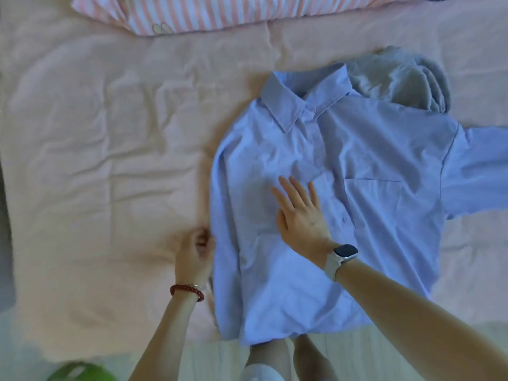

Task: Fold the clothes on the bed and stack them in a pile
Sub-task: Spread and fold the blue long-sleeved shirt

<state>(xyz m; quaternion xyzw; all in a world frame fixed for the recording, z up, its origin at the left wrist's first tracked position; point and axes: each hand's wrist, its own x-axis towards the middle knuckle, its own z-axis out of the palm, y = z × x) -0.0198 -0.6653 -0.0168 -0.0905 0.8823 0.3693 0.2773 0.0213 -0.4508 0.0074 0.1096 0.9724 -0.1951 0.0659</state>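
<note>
The blue shirt (343,210) lies on the bed (96,160) half folded, right hand (299,213) flat and released on it, left hand (196,250) clenched at its folded edge, one sleeve left.

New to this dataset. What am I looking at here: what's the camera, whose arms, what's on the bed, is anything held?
No machine here: a person works with bare hands, and the single picture comes from a wide-angle camera on their head, looking forward and down.

The surface is a bed with a pink sheet and a striped pillow at the top. A light blue collared shirt lies front up, one sleeve sticking out to the right. A grey garment sits bunched behind its collar.

The right hand, with a watch on its wrist, lies flat and open on the shirt. The left hand, wearing a red bracelet, is curled at the shirt's left edge; blur hides whether it grips the cloth.
</note>
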